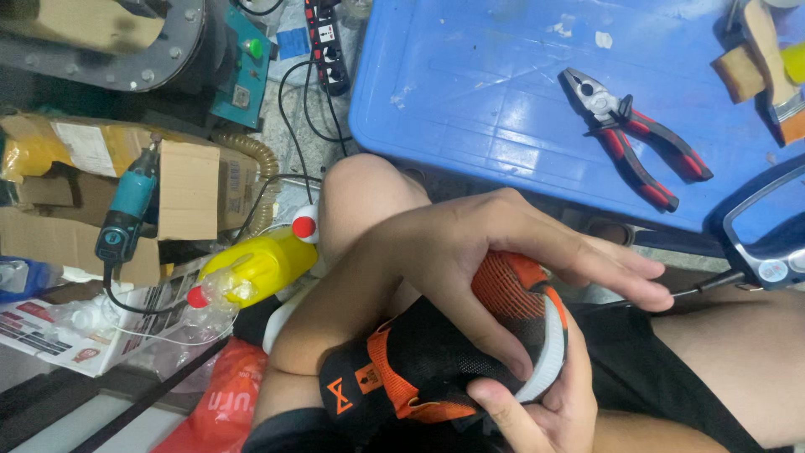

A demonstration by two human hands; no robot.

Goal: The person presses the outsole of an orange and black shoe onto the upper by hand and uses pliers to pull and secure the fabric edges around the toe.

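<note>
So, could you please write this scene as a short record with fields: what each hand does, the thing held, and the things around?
left hand: laid over the top of the shoe, fingers spread across its toe
right hand: under the shoe, cupping the sole edge
shoe: black and orange mesh, white sole, held in the lap
blue table: above the knees
pliers: red and black handles, lying on the table
brush: at the table's right corner
yellow bottle: red cap, at the left
cardboard box: far left
</note>
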